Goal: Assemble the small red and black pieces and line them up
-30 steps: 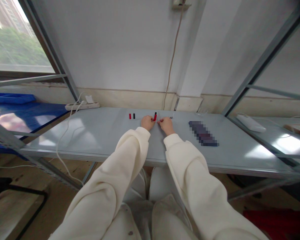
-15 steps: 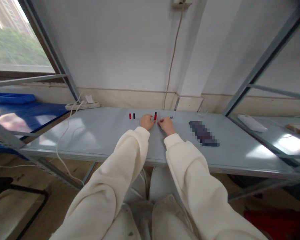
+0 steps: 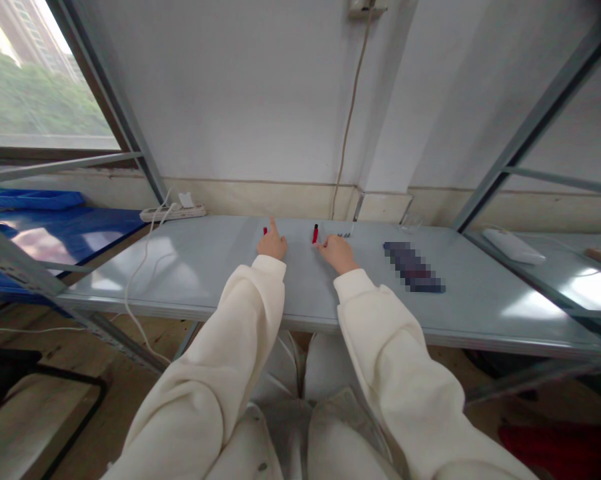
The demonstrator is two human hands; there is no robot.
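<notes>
A small red tube with a black top [image 3: 315, 234] stands on the grey table, leaning slightly. Close by its lower end are the pinched fingertips of my right hand [image 3: 337, 253]; what they hold, if anything, is too small to make out. My left hand [image 3: 273, 245] is further left, its index finger stretched forward over the table. A short red cylinder [image 3: 265, 231] shows just beside that finger. The small black cylinder is hidden by the left hand. Several tiny dark pieces [image 3: 344, 235] lie just beyond the right hand.
A dark, pixelated flat object [image 3: 414, 268] lies to the right on the table [image 3: 470, 293]. Toward the back right sits a clear item [image 3: 411, 223]. A white power strip [image 3: 175, 213] with cables is at the back left, and a blue tray [image 3: 33, 199] is beyond it.
My left hand has moved left, away from the red tube, to the short red and black cylinders, and its index finger has straightened. The right hand stays by the tube.
</notes>
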